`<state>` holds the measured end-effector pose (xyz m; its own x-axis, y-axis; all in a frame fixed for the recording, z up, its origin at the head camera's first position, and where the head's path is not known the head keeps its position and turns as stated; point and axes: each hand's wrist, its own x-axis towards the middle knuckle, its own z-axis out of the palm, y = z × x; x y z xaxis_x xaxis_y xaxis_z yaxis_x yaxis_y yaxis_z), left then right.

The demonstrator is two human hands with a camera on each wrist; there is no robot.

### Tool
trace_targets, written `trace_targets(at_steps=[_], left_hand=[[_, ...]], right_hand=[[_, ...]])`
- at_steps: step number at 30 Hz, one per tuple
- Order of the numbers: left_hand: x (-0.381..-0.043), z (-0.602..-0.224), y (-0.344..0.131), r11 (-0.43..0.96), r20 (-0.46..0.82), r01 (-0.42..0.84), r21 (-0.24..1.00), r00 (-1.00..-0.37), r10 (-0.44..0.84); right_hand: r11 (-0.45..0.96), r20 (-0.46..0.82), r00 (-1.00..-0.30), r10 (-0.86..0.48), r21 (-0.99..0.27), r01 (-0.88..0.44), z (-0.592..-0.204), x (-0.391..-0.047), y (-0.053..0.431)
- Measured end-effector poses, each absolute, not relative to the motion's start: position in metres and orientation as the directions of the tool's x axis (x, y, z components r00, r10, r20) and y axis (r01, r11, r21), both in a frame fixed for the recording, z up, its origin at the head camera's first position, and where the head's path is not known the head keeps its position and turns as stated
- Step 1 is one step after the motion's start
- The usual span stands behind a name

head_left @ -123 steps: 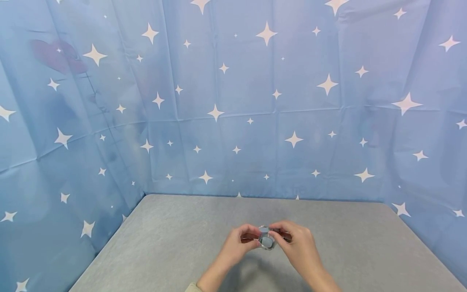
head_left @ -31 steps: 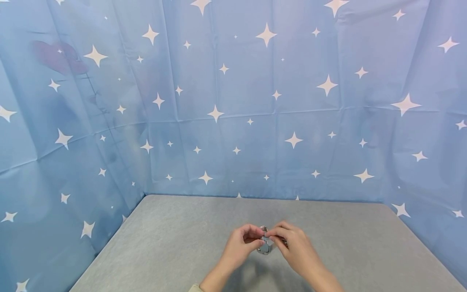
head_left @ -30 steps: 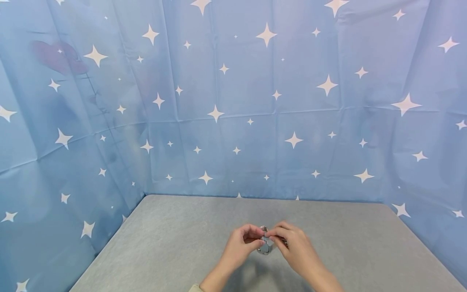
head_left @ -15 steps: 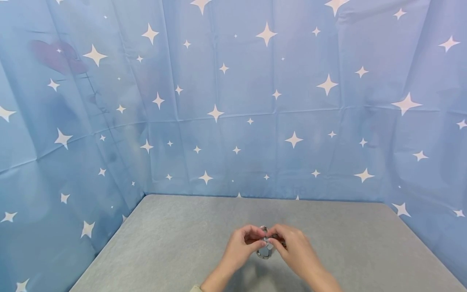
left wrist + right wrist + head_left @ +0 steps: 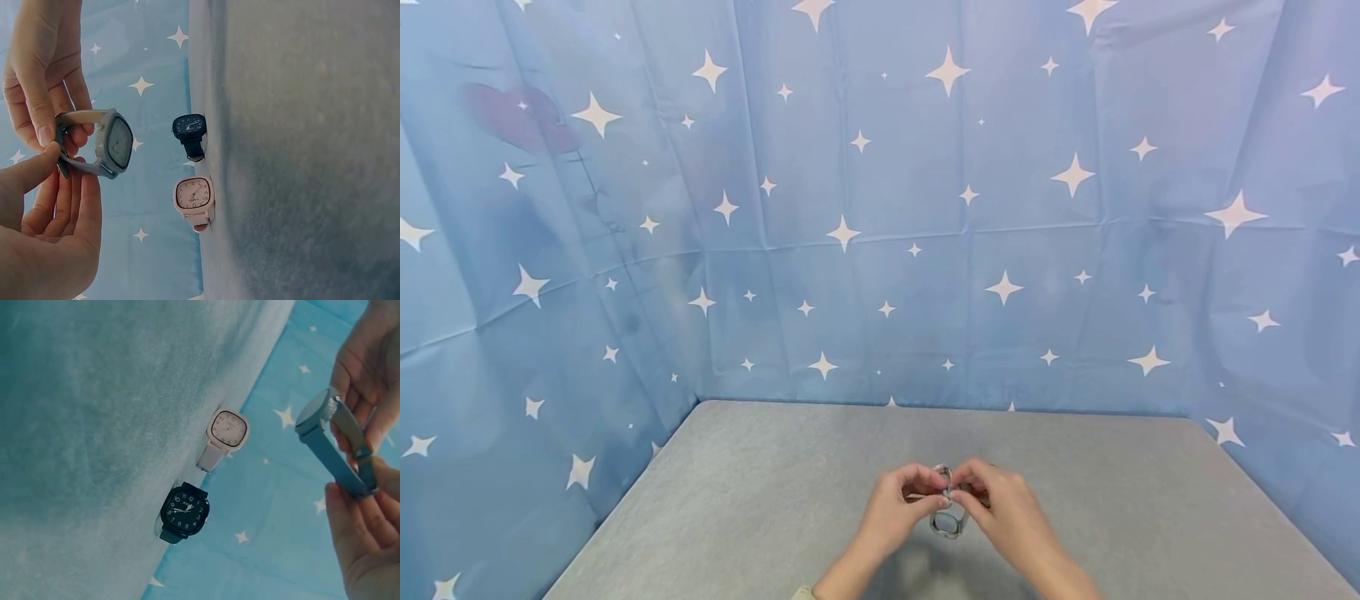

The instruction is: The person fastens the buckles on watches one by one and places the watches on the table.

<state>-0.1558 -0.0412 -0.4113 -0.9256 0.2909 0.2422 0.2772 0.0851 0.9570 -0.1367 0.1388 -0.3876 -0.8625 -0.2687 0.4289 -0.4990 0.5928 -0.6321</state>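
A wristwatch (image 5: 946, 523) with a blue-grey strap and a rounded square case is held up above the table, between both hands. My left hand (image 5: 886, 510) pinches the strap from the left with thumb and fingers. From the right, my right hand (image 5: 1011, 510) pinches the strap close to the left fingertips. In the left wrist view the strap of the blue-grey watch (image 5: 120, 145) bends round into a loop, its ends meeting at the fingers. Fingertips partly cover the buckle area, so whether it is fastened cannot be told.
A black watch (image 5: 189, 127) and a pale pink watch (image 5: 194, 194) stand side by side on the grey table (image 5: 760, 483); the head view does not show them. A blue star-patterned curtain (image 5: 880, 183) hangs behind and at the sides.
The watch has turned and its case has sunk lower in the head view. My right fingers have shifted along the strap, nearer the left fingertips. The left hand has barely moved.
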Motion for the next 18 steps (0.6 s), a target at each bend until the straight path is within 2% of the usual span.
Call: trace_targets(at_steps=[10,18], left_hand=[[-0.1584,-0.4075,-0.0446,0.064,0.238,0.264,0.962,-0.932,0.273],[-0.1607,-0.4061,-0.0494,-0.019,0.178,0.180,0.984,-0.951,0.252]], right_hand=[[0.564,0.487,-0.836,-0.254,-0.627,-0.537,-0.3904,-0.1370,0.1375],[0.574,0.512,-0.836,-0.198,-0.631,-0.523,-0.3903,-0.1346,0.1365]])
